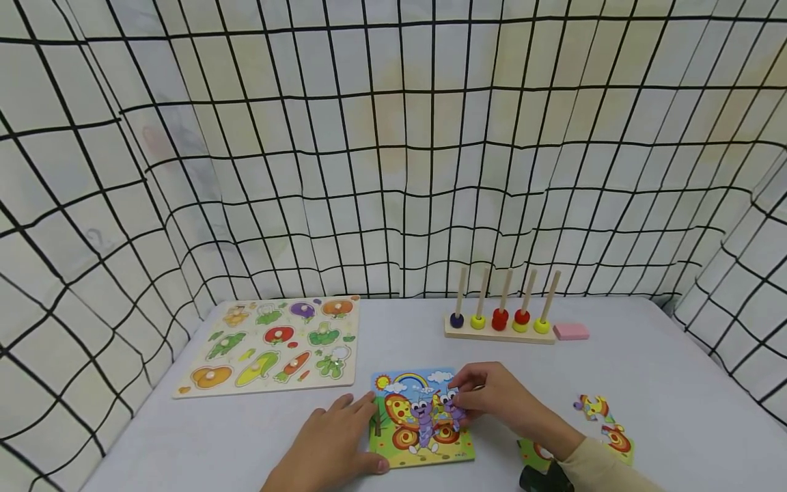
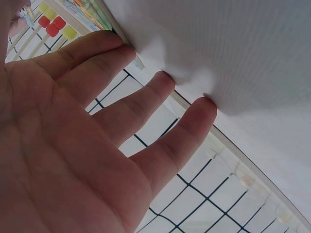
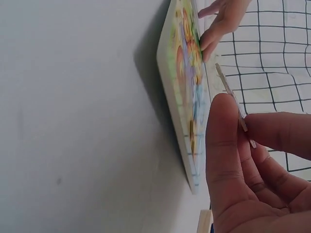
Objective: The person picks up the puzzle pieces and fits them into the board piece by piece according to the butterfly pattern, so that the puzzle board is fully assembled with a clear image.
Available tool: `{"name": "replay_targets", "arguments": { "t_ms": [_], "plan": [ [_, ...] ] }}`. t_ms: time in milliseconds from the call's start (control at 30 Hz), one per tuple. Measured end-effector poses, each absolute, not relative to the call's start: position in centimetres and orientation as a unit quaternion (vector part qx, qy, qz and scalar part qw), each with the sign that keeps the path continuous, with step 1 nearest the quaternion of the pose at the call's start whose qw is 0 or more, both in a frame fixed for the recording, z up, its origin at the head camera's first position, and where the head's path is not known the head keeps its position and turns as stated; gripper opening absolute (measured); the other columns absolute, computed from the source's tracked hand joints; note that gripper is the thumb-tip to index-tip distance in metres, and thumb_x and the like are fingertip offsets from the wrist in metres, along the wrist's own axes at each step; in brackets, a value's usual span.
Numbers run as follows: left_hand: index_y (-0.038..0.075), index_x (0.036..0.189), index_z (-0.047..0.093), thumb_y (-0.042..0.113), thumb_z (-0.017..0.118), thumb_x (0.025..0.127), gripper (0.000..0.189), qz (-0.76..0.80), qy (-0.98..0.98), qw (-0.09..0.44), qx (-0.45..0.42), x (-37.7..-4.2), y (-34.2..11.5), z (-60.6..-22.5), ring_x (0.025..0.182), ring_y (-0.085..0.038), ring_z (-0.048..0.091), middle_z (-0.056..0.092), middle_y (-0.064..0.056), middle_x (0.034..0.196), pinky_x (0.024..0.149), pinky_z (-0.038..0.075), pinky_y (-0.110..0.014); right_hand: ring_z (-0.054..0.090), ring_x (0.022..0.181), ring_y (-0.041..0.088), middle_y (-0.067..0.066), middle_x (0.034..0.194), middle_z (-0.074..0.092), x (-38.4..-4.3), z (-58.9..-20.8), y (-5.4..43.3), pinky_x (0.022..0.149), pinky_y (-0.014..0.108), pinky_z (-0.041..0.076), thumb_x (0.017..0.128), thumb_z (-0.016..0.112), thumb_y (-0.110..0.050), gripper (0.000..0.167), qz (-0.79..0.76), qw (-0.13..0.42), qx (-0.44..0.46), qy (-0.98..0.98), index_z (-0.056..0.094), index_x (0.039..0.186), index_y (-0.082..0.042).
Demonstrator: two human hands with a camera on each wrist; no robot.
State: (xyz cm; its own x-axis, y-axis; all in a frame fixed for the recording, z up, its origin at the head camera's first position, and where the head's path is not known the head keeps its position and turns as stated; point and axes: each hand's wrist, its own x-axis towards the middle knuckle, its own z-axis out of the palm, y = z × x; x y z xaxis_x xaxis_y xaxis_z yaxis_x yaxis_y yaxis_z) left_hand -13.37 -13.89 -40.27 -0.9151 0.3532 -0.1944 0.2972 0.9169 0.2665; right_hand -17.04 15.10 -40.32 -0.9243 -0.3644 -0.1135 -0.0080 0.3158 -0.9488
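On the white table lies a butterfly puzzle board (image 1: 424, 459) showing a rainbow and sun. My left hand (image 1: 335, 441) lies at its left edge, fingers extended and fingertips right at the side. In the left wrist view the fingers (image 2: 175, 145) are spread and the palm holds nothing. My right hand (image 1: 501, 396) pinches a thin puzzle piece (image 1: 453, 411) with a purple butterfly figure between thumb and fingers, over the board's right side. The right wrist view shows that piece (image 3: 228, 87) edge-on, raised above the board.
Loose puzzle pieces (image 1: 619, 443) lie to the right, some partly hidden by the right forearm. A wooden vegetable peg board (image 1: 289, 389) is at the back left. Behind stands a bead rack (image 1: 498, 335) with upright pegs, beside a pink block (image 1: 571, 332). A black-lined grid backdrop encloses the table.
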Motion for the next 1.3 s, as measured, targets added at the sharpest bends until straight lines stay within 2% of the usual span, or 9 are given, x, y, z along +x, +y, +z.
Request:
{"name": "replay_targets", "arguments": {
  "t_ms": [300,733,1300],
  "plan": [
    [0.010,0.146,0.064,0.056,0.092,0.078,0.087,0.124,0.971,0.124,0.163,-13.4,-13.9,-40.3,0.143,-0.043,0.048,0.057,-0.008,0.156,0.110,0.041,-0.071,0.072,0.074,0.022,0.011,0.091,0.069,-17.2,-39.8,13.4,0.073,0.038,0.066,0.095,0.077,-0.002,0.021,-0.574,0.160,-0.103,0.797,0.067,0.112,0.005],
    [0.009,0.147,0.063,0.057,0.091,0.078,0.089,0.129,0.970,0.131,0.160,-13.5,-14.0,-40.5,0.144,-0.043,0.047,0.058,-0.009,0.156,0.112,0.039,-0.072,0.070,0.061,0.018,0.008,0.083,0.071,-17.8,-40.3,11.7,0.064,0.033,0.064,0.094,0.079,-0.003,0.017,-0.554,0.158,-0.116,0.809,0.068,0.105,0.002],
    [0.008,0.144,0.065,0.057,0.091,0.078,0.086,0.122,0.970,0.118,0.174,-13.4,-14.0,-40.3,0.142,-0.043,0.050,0.058,-0.008,0.155,0.108,0.043,-0.070,0.067,0.055,0.014,0.006,0.073,0.069,-17.9,-40.4,9.8,0.056,0.030,0.062,0.093,0.078,0.001,0.011,-0.533,0.161,-0.127,0.821,0.067,0.097,0.000]
  ]
}}
